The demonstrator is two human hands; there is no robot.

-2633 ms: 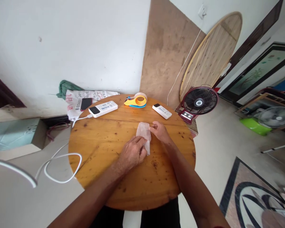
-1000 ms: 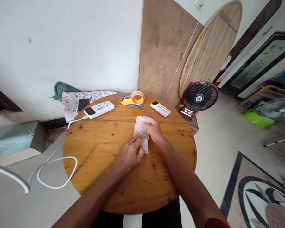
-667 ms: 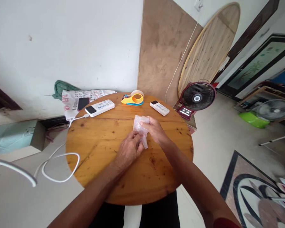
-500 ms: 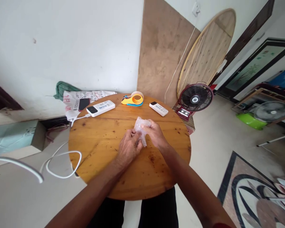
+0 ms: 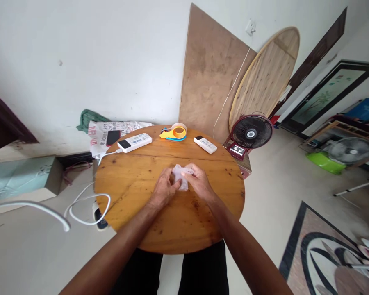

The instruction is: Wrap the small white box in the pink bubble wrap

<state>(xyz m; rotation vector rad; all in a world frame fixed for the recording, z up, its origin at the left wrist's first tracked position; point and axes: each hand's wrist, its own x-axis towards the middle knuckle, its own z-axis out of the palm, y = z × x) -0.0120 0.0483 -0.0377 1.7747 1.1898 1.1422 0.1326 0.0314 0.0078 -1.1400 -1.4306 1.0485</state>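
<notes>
Between my hands, low over the middle of the round wooden table, is a small crinkled piece of whitish see-through bubble wrap. My left hand grips its left edge with thumb and fingers. On the other side, my right hand pinches the upper right part, where a flap looks folded over. Whether anything lies inside the wrap, I cannot tell. Beyond the hands sits a yellow and blue tape dispenser with a roll of clear tape.
A white power bank with a cable plugged in lies at the back left, a smaller white one at the back right. Past the left edge, a dark phone rests on a printed sack. A fan stands right of the table.
The bubble wrap has gone from upright and bunched to lower and flatter, with a flap folded at the top. Both hands keep hold of it. The camera view has shifted slightly.
</notes>
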